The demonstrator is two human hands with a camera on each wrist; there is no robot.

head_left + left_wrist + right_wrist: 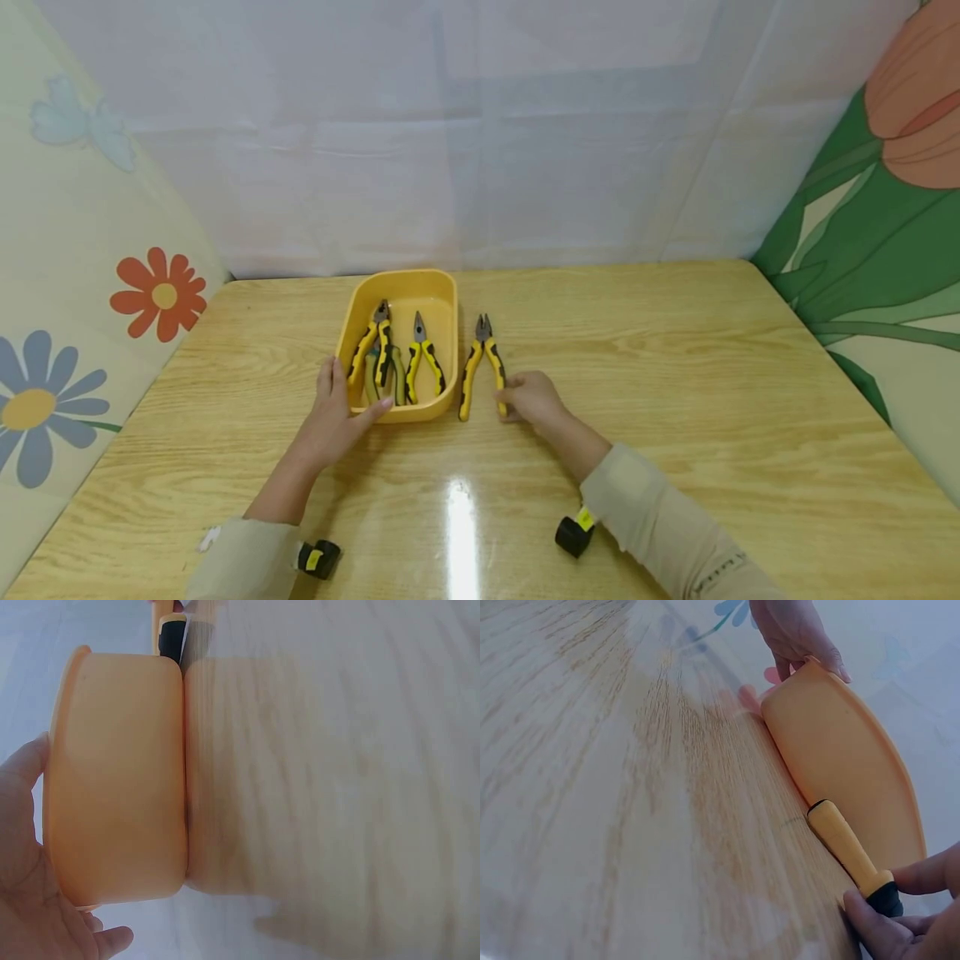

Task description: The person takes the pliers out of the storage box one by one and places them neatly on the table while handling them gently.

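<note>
My left hand (330,427) holds a yellow plastic bin (438,300) at its near left corner, thumb over the near rim and fingers along the outer left wall. Inside lie a pair of combination pliers (384,337), needle-nose pliers (420,331) and a tool with dull green handles (400,379), partly covered. Just right of the bin, another pair of pliers (470,373) with yellow-and-black grips lies on the table, jaws pointing away and handles spread. My right hand (534,398) pinches its right handle between thumb and fingers; the right wrist view shows the other handle (844,836) beside the bin wall.
The wooden table (675,358) has a glossy light reflection near its front. A white cloth (562,167) hangs behind the back edge. Floral panels (97,275) stand at both sides. Black wrist cameras (574,536) hang at both sleeves.
</note>
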